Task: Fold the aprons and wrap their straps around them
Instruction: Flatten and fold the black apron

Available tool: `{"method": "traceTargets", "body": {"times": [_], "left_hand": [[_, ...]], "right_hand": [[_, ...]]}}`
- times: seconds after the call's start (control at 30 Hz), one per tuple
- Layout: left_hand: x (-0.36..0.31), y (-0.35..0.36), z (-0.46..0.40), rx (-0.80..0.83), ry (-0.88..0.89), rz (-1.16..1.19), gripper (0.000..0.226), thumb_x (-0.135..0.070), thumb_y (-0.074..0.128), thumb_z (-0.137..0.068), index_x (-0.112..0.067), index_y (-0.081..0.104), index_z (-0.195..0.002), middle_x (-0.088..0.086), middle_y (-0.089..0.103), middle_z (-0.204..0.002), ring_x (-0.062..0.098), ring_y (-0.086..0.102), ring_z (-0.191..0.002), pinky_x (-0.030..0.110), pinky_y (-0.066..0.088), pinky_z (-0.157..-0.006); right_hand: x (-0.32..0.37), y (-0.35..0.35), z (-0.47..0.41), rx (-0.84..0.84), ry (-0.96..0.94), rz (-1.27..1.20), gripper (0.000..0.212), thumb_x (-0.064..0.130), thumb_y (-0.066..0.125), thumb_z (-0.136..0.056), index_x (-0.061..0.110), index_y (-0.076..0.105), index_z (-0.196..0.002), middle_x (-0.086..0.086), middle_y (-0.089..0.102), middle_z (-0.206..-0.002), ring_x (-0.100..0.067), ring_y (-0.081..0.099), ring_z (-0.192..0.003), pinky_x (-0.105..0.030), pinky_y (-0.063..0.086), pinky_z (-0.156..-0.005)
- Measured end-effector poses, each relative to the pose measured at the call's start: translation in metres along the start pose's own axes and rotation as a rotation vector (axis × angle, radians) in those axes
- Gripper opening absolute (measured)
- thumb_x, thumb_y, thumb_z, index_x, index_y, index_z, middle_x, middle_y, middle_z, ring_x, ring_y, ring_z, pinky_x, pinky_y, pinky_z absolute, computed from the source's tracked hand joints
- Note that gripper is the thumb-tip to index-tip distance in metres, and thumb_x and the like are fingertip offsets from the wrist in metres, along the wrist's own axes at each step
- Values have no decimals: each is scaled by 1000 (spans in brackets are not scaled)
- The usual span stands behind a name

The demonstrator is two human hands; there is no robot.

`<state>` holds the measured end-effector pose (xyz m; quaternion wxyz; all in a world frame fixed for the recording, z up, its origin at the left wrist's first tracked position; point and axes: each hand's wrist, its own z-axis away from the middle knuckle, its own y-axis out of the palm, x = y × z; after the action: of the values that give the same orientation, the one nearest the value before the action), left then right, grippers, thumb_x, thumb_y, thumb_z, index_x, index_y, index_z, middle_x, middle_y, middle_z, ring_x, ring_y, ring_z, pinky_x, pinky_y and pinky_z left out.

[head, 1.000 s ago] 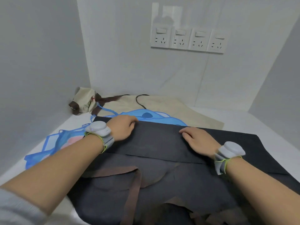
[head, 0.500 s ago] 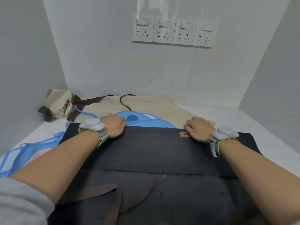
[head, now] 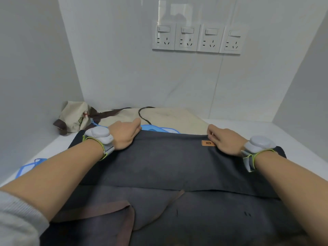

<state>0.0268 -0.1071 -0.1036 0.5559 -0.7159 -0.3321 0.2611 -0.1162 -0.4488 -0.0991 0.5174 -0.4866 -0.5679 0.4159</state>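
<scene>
A dark grey apron (head: pixel 168 162) lies spread on the white table in front of me, its far part folded over into a band with an orange label (head: pixel 207 143). Brown straps (head: pixel 113 208) lie across its near part. My left hand (head: pixel 124 134) pinches the far folded edge on the left. My right hand (head: pixel 224 141) grips the same edge on the right, just beside the label. Both wrists wear grey bands.
Under the dark apron lies a blue apron (head: pixel 156 128), its blue strap (head: pixel 29 166) showing at left. Behind it is a beige apron (head: pixel 170 118) with a dark cord, and a beige folded bundle (head: pixel 76 116) in the back left corner. Wall sockets (head: pixel 196 39) above.
My hands slid apart along the dark apron's far edge, from near its middle out towards the corners. The orange label came into sight. The view shifted a little.
</scene>
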Motion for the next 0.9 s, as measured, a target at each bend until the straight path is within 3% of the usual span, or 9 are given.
{"method": "traceTargets", "body": {"times": [0.1, 0.27, 0.53, 0.73, 0.9], "left_hand": [[18, 6, -21, -46, 30, -128, 31, -42, 23, -102, -17, 42, -97, 4, 58, -90, 31, 56, -89, 36, 31, -75], [52, 31, -52, -69, -72, -273, 37, -47, 24, -101, -21, 50, -104, 5, 54, -106, 29, 51, -101, 39, 33, -85], [72, 62, -68, 9, -220, -296, 42, -59, 22, -95, -30, 50, -104, -1, 52, -111, 23, 44, -108, 40, 29, -85], [31, 32, -47, -7, -161, -141, 54, -63, 26, -93, -31, 45, -131, -1, 52, -131, 24, 44, -125, 43, 32, -102], [-35, -8, 20, 102, -6, 116, 39, -56, 38, -94, -33, 53, -122, -5, 56, -121, 20, 50, -115, 41, 41, -97]], "right_hand": [[6, 7, -29, -48, -32, 109, 11, 28, 32, -103, 22, 39, -97, 0, 55, -84, -30, 50, -80, -36, 36, -74], [6, 31, -93, -133, 28, 327, 11, 23, 33, -99, 21, 43, -102, -3, 58, -102, -28, 47, -96, -38, 31, -76], [-3, 61, -132, -114, 125, 266, 23, 35, 32, -101, 20, 47, -110, -5, 51, -113, -29, 43, -107, -40, 38, -82], [14, 46, -92, -90, 13, 59, 27, 41, 41, -99, 25, 53, -118, 0, 51, -120, -25, 42, -114, -42, 41, -94], [48, 33, -10, -38, -165, -69, 19, 38, 45, -98, 31, 61, -107, 10, 52, -113, -14, 44, -106, -36, 39, -100]]}}
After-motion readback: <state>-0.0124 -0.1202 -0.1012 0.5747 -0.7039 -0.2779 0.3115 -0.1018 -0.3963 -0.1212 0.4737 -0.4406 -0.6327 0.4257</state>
